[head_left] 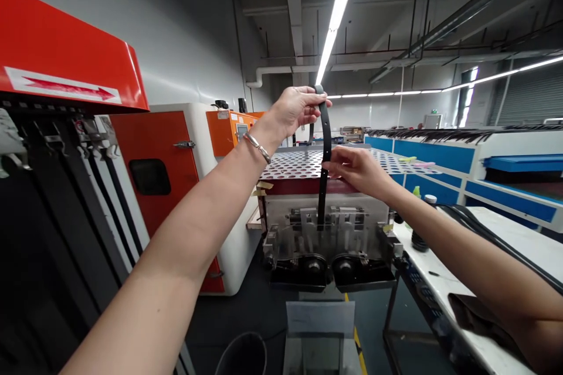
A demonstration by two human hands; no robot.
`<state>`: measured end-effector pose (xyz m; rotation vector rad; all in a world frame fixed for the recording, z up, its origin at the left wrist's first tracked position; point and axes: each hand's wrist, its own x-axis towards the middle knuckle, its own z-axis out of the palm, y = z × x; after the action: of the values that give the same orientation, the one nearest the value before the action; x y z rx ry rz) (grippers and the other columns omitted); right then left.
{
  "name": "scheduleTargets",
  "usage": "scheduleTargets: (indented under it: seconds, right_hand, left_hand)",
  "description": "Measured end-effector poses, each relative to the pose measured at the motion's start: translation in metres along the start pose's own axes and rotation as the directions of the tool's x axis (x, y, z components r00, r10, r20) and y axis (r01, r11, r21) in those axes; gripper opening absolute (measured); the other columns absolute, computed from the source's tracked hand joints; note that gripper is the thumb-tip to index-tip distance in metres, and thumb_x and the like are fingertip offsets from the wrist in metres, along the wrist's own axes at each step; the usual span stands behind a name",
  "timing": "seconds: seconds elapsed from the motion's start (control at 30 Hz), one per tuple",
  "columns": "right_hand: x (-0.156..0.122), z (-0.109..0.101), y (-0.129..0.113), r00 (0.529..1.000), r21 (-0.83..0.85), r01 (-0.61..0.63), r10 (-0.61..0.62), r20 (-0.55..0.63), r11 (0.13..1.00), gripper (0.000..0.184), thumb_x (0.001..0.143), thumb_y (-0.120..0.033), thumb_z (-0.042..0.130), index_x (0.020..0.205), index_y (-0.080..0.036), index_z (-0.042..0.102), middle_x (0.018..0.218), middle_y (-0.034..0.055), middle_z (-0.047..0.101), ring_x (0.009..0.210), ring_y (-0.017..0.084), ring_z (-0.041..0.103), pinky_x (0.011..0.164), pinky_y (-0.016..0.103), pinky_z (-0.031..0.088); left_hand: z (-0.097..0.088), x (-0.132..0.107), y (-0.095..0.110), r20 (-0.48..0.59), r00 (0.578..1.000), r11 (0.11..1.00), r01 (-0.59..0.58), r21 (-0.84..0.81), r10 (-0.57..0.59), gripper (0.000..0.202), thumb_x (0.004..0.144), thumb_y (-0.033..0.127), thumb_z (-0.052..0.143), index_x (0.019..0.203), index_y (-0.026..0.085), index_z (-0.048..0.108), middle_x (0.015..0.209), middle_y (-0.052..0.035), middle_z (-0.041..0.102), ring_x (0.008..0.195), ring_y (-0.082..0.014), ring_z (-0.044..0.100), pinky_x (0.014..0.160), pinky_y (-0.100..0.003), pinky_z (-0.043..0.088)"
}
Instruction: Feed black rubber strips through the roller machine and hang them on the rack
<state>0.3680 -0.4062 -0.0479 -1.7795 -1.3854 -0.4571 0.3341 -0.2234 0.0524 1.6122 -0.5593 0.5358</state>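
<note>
A black belt strap [326,136] with a row of small holes hangs upright in front of me. Its upper part loops over the fingers of my left hand [299,108], which are closed on it, and a further length shows behind. Lower down, my right hand [357,167] pinches the same strap between thumb and fingers. The strap's lower stretch drops into the middle of a small machine [285,240] with a clear front guard and two dark trays holding round rollers. Where the strap ends inside the machine is hidden.
Behind the machine lies a white perforated plate [290,165]. Dark straps hang from clips under a red hood [65,47] at left, near an orange-and-white cabinet [158,152]. At right stands a white table [497,246] with a dark bottle [420,239]. A black bin [244,354] is below.
</note>
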Motion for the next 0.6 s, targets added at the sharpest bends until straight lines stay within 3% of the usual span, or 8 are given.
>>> scheduleTargets:
  seconds: [0.23,0.6]
  right_hand:
    - [-0.01,0.017,0.004,0.992,0.225,-0.106,0.088,0.086,0.969,0.028,0.088,-0.046,0.059,0.082,-0.02,0.052,0.069,-0.0003,0.064,0.062,0.015,0.066,0.056,0.027,0.056]
    - [-0.029,0.041,0.019,0.98,0.261,-0.177,0.146,0.136,0.949,0.029,0.091,-0.046,0.055,0.079,-0.02,0.049,0.07,0.0008,0.065,0.069,0.018,0.068,0.063,0.031,0.059]
  left_hand:
    - [0.016,-0.031,-0.009,-0.079,0.997,0.992,0.031,0.123,-0.022,0.007,0.086,0.016,0.063,0.09,0.012,0.059,0.078,-0.0027,0.068,0.055,-0.0043,0.053,0.06,-0.02,0.046]
    - [0.017,-0.046,-0.038,-0.052,0.997,0.993,0.059,0.106,-0.054,0.004,0.087,0.011,0.059,0.085,0.012,0.056,0.08,-0.0048,0.07,0.051,-0.0028,0.051,0.055,-0.019,0.045]
